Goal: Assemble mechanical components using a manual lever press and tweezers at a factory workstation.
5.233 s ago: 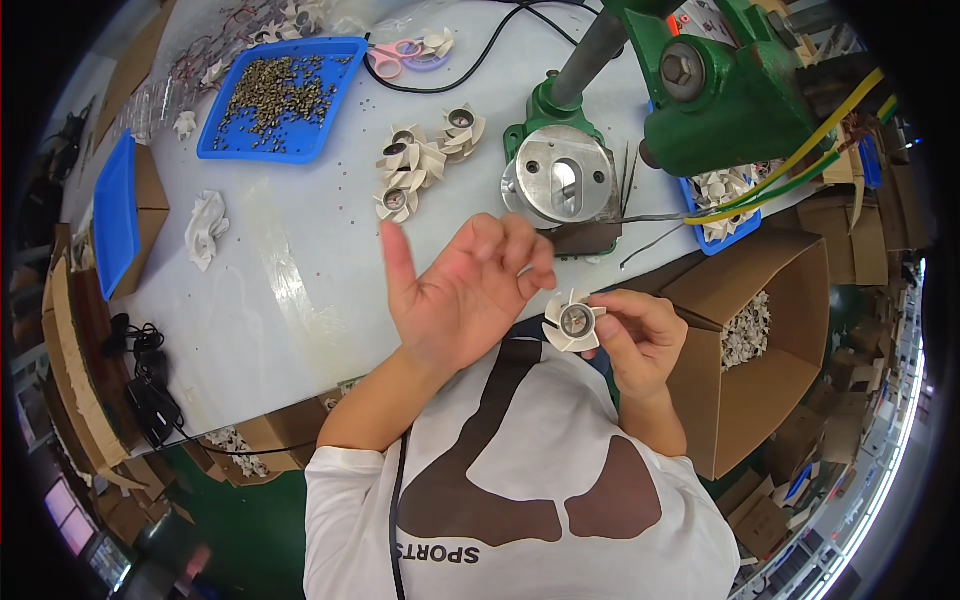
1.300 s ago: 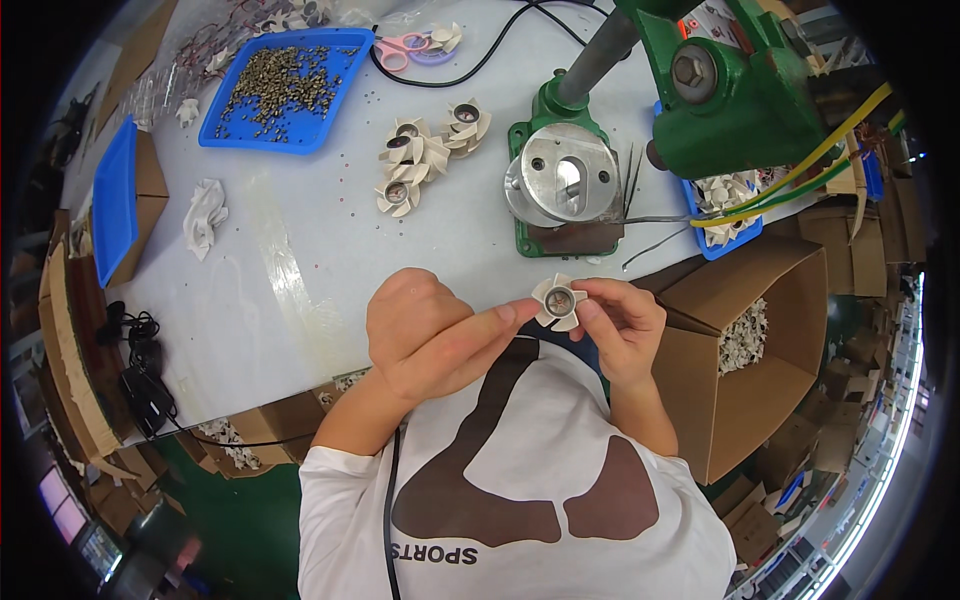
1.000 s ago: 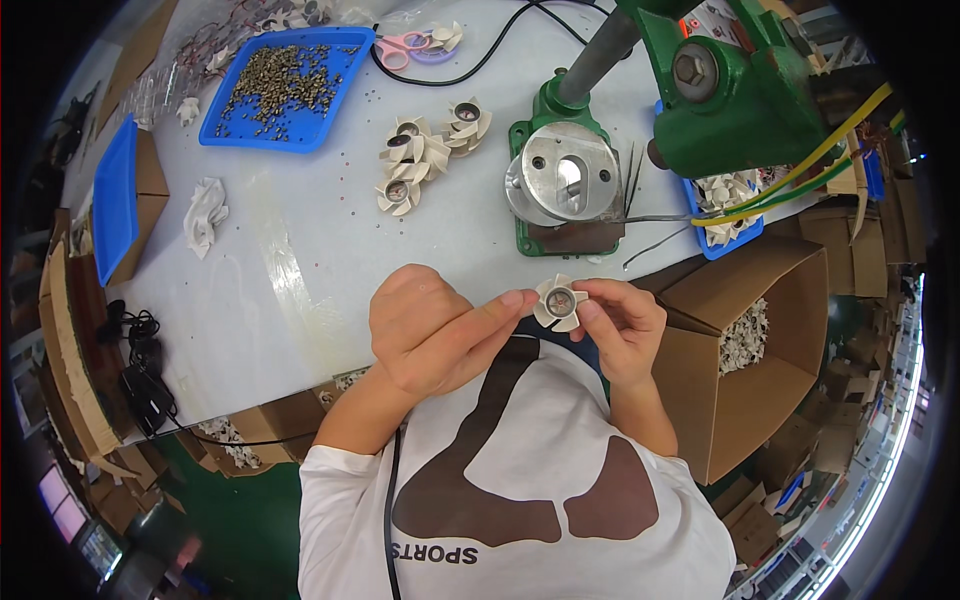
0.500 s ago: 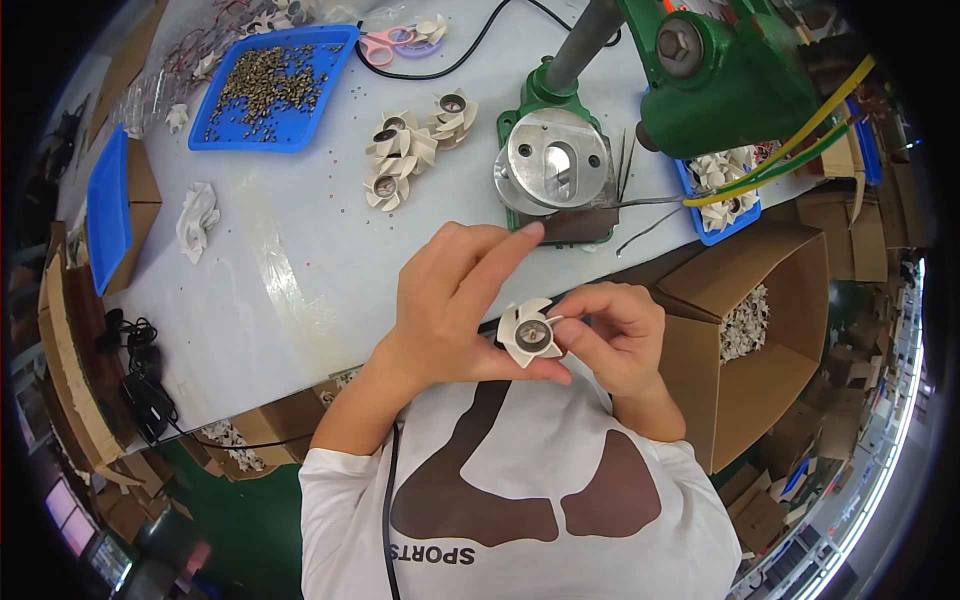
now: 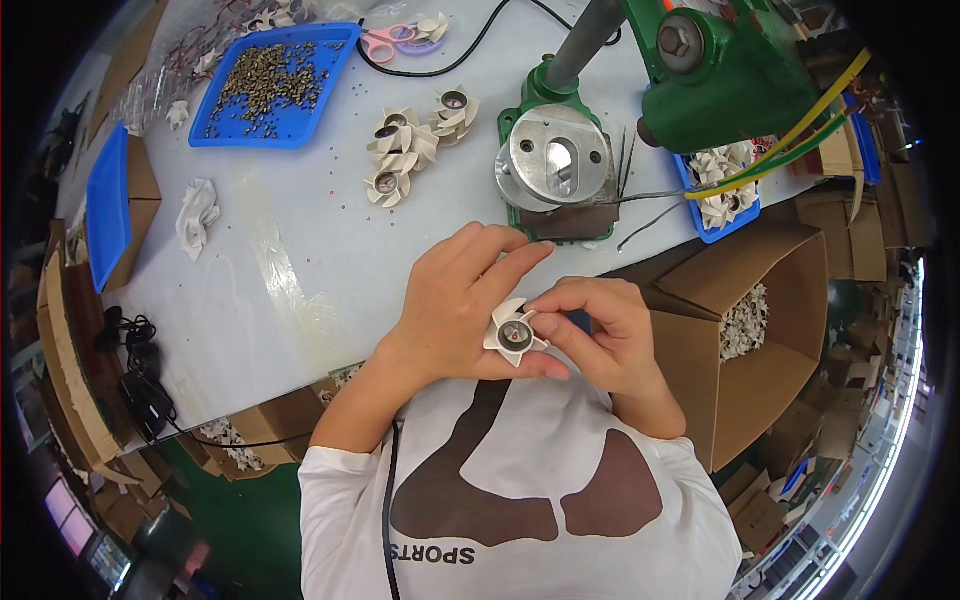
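A small white fan wheel point(image 5: 515, 337) with a dark ring around its hub sits between my hands, hub side up. My left hand point(image 5: 455, 305) cradles it between thumb and palm, its other fingers stretched toward the press. With thumb and forefinger, my right hand point(image 5: 600, 335) pinches a blade at the wheel's right edge. Beyond my fingers stands a green press with a round metal fixture point(image 5: 558, 155) on its base. Several more white fan wheels point(image 5: 402, 140) lie grouped on the table to the left of the press.
A blue tray point(image 5: 200, 125) of small brass-coloured parts lies at the far left, beside pink scissors point(image 5: 380, 44). At the right are a blue tray of fan wheels point(image 5: 722, 180) and an open cardboard box point(image 5: 765, 390) with white parts. Yellow and green wires point(image 5: 800, 140) hang by the press.
The fan wheel has shifted slightly left and turned a little between my hands. My right hand has moved left with it, still pinching its edge.
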A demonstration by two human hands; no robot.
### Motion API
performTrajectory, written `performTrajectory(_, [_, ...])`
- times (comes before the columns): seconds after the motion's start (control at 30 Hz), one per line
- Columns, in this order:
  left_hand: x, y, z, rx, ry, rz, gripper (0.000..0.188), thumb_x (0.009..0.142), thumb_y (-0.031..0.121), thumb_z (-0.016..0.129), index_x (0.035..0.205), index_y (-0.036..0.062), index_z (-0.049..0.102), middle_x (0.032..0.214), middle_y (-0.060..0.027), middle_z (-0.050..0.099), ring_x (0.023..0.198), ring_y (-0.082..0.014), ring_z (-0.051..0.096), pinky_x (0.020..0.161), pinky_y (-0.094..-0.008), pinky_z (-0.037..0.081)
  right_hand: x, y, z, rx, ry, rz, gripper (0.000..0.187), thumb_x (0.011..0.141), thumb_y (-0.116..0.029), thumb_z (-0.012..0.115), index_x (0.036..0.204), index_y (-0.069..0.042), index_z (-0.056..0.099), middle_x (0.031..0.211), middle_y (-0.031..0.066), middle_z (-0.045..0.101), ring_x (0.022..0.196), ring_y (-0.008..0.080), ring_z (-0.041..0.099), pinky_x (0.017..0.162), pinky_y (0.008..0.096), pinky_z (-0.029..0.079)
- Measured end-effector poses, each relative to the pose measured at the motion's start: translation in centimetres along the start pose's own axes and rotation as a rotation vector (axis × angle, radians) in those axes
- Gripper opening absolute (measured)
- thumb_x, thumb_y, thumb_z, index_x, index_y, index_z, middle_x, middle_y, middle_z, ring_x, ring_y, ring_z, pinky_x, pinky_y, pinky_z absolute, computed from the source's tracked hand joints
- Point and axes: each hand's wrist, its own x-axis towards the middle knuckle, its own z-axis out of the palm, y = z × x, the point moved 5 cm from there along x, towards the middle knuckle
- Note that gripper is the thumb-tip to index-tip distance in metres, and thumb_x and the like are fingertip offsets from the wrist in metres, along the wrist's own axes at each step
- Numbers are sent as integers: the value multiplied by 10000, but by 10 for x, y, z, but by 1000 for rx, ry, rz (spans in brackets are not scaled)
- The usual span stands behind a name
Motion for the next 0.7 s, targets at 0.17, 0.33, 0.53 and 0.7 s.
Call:
performTrajectory(0.17, [-3,-1,1,-18,46,-7,741,678,734,708,1012,72,691,922,-47,576,683,-185,483,592,-307,416,-1,-1,5,-76,65,-130,105,791,54,684,890,21,672,761,85,690,592,179,582,565,255,463])
performTrajectory(0.33, [-10,0,2,-25,105,-12,755,687,763,681,963,61,724,863,-48,584,660,-170,471,566,-293,400,-5,2,11,-110,114,-257,127,769,53,696,887,14,669,767,91,689,587,198,584,564,266,470])
performTrajectory(0.53, [-18,-3,3,-3,184,21,789,707,804,635,924,54,745,798,-44,588,629,-162,466,543,-287,387,-6,1,12,-88,114,-261,135,763,51,700,886,6,668,778,95,692,589,202,587,564,278,477])
performTrajectory(0.7, [-19,-4,4,66,179,56,804,718,829,598,903,59,744,768,-26,589,596,-159,456,534,-287,377,-9,5,11,-99,108,-204,136,763,51,701,884,1,663,777,98,692,594,206,593,566,281,480])
